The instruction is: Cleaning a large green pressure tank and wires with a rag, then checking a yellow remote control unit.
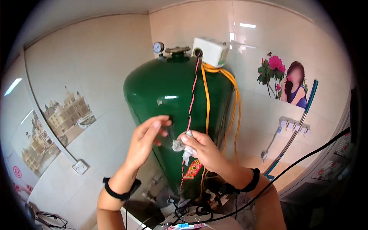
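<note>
My right hand [205,148] pinches a crumpled whitish translucent wrapping [187,156] around a twisted pink-and-black wire [193,99]. Its upper part runs up to a black opening in a white box [211,51] on top of a large green pressure tank [155,83], and its lower part hangs down past the tank. To the left, my left hand [146,135] is raised with its fingers apart, just beside a loose bit of the wrapping; whether it touches a thin strand there cannot be told. An orange cable [207,103] hangs looped behind my right hand.
A pressure gauge [158,47] and a metal flange [177,50] top the tank. A wall socket [80,166] is at left. A mop with a blue-green handle [312,95] leans by a hook rack [294,124] at right. A black cable [287,168] crosses my right arm.
</note>
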A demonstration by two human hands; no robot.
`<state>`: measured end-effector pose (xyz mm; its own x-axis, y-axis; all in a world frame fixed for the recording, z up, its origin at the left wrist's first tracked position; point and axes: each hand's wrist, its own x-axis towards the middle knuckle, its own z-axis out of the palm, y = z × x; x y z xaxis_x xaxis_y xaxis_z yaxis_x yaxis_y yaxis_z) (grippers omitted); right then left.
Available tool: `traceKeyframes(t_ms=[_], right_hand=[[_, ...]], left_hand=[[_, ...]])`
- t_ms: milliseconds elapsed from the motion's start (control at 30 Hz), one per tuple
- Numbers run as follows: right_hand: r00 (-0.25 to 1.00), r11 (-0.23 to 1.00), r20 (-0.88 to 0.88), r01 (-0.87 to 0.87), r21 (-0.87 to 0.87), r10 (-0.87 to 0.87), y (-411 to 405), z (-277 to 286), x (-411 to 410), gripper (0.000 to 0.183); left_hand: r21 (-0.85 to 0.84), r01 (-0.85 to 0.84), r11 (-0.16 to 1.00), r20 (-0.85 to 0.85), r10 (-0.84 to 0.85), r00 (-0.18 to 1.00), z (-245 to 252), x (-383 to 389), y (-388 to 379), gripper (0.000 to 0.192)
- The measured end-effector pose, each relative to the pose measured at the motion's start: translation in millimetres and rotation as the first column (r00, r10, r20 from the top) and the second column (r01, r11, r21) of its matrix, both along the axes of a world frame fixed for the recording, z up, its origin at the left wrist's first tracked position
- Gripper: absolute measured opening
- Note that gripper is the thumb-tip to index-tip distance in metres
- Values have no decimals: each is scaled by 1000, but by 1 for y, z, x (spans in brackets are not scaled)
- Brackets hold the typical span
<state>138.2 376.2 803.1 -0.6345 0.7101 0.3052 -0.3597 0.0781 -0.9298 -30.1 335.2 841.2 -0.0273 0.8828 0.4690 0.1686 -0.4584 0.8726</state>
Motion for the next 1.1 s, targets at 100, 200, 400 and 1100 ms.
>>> traceKeyframes(t_ms=[100,200,400,1100], right_hand=[[996,996,-7,-88,15,88,-4,-27,1,24],[979,995,201,-49,87,30,-6,-35,12,22],[949,859,310,-106,500,-64,-2,-89,20,18],[388,750,903,-539,385,-184,21,-405,84,36]], left_hand=[[46,127,991,-245,-112,963,4,20,14,31],[-132,176,976,-328,-210,921,11,40,20,26],[100,165,981,-100,-155,983,37,54,11,18],[374,-124,919,71,105,992,119,-5,29,29]])
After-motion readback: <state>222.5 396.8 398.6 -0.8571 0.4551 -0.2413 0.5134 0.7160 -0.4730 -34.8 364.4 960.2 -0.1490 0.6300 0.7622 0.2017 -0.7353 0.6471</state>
